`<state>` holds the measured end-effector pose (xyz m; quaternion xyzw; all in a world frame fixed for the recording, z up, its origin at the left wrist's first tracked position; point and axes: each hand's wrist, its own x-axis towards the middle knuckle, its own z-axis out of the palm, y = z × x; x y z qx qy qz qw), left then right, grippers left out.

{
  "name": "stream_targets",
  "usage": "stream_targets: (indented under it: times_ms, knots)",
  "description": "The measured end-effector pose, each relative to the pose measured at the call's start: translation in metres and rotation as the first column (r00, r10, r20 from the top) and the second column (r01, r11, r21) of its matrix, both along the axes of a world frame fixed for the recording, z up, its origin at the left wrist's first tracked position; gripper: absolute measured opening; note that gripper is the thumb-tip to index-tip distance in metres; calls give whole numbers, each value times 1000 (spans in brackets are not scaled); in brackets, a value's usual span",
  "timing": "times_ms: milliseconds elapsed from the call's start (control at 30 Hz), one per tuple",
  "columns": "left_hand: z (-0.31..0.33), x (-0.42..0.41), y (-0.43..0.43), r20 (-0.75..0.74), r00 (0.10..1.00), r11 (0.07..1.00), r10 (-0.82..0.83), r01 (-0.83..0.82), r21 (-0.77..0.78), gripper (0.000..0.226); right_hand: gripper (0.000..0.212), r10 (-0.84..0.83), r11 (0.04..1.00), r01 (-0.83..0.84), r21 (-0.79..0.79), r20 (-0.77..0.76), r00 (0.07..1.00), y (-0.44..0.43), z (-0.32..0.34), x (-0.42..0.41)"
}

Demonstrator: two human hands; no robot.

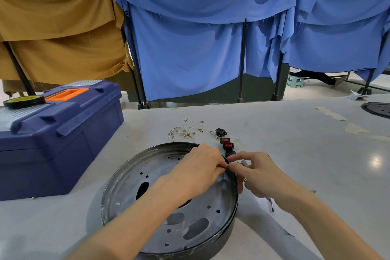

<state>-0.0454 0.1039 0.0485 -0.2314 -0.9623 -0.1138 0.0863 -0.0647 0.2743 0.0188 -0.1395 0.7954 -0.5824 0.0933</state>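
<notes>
pinched part at pan rim (pixel 234 181): hidden by left hand (pixel 200 167) | black disc (pixel 377 110): cut by right edge

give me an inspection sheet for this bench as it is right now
surface: pale grey table, scuffed patches toward the right.
job's things: round metal base with punched holes, lying flat; rocker switches in a row just beyond its rim.
clutter: blue toolbox at left, tape roll on its lid; dark disc far right.
grippers: left hand and right hand both pinch the base's right rim; anything between the fingertips is hidden.
cables: loose wire leads with terminals, beyond the base.
surroundings: blue cloth and tan cloth draped over frames.
</notes>
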Motion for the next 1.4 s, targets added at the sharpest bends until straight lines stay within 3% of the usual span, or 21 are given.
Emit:
stream_targets:
  times_ms: [133, 267, 600, 667, 767, 833, 900, 967, 1067, 1233, 1400]
  knots:
    - [-4, 3, 3, 3, 1000, 995, 23, -23, -98, 20, 16, 22, 1000, -22, -15, 31, 999, 0, 1, 1]
    - [-7, 3, 1, 10, 999, 997, 41, -40, -59, 18, 25, 32, 998, -29, -50, 57, 998, -1, 2, 3]
    - [-9, -1, -9, 118, 993, 997, 8, -17, 76, 15, 16, -13, 992, 25, -123, 97, 995, -5, 5, 6]
    - [-1, 2, -11, 208, 978, 987, -9, -25, 159, 30, 15, -22, 988, 38, -149, 108, 994, -5, 6, 7]
    - [14, 16, -11, 325, 945, 970, -43, -38, 239, 81, 12, -34, 984, 56, -172, 129, 991, -4, 6, 5]
    - [20, 27, -8, 359, 929, 965, -90, -8, 263, 96, 11, -54, 979, 79, -190, 137, 989, -5, 5, 4]
    - [19, 38, -4, 390, 914, 963, -115, 6, 270, 91, 10, -99, 970, 126, -206, 136, 986, -6, 4, 2]
    - [15, 45, 0, 396, 917, 985, -53, -18, 174, 84, 11, -112, 965, 140, -220, 134, 985, -6, 2, 1]
    - [10, 48, 5, 284, 959, 999, 8, -18, 35, 58, 12, -86, 969, 117, -219, 143, 986, -7, 2, 2]
    - [5, 49, 10, 188, 982, 995, 22, -39, 90, 26, 12, -88, 962, 123, -243, 151, 985, -7, 2, 2]
    - [3, 49, 12, 187, 981, 996, 58, -70, 60, 23, 11, -82, 957, 117, -265, 140, 987, -8, 3, 3]
